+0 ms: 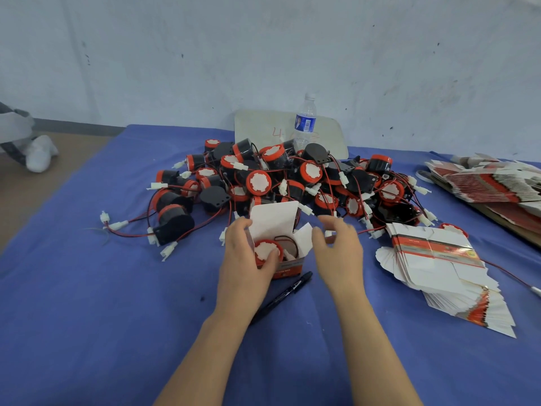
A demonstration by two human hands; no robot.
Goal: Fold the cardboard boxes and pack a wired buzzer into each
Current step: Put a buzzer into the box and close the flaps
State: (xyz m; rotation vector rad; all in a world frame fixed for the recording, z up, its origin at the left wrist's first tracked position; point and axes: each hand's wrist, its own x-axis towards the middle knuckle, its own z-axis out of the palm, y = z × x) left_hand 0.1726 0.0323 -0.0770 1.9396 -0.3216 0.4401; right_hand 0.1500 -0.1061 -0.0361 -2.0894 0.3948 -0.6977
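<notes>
A small red and white cardboard box (288, 266) stands on the blue cloth with its top flaps up. Inside it sits a buzzer (265, 250) with a red rim and white face, its wire coiled beside it. My left hand (248, 259) grips the box's left side, thumb on the buzzer's rim. My right hand (336, 247) hovers just right of the box with fingers loosely curled, holding nothing. Behind the box lies a big pile of wired buzzers (292, 180). A fanned stack of flat boxes (439, 265) lies to the right.
A black marker pen (285, 294) lies under my forearms near the box. A water bottle (304, 124) and a white board (263, 130) stand behind the pile. More flat boxes (486, 180) are heaped at the far right. Someone's white shoe (39, 153) is on the floor at left.
</notes>
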